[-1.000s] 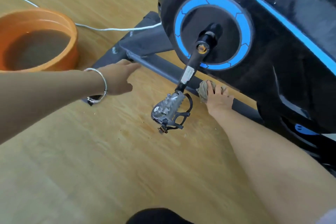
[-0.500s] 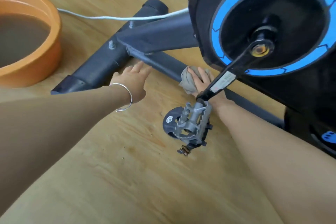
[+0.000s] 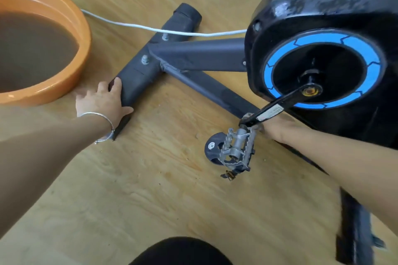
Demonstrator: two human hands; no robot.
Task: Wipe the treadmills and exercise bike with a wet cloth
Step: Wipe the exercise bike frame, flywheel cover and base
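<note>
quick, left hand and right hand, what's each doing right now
Left hand: open, fingers resting on the end of the bike's base bar.
Right hand: mostly hidden behind the crank arm; grip cannot be told.

One exercise bike [image 3: 323, 28], one basin [image 3: 71, 19], two hands: left [image 3: 103, 101], right [image 3: 277, 129].

- Light wooden floor [image 3: 150, 200] with visible grain, scattered with small crumbs.
- A white cord [image 3: 137, 27] runs across it.
- Even, soft light.
</note>
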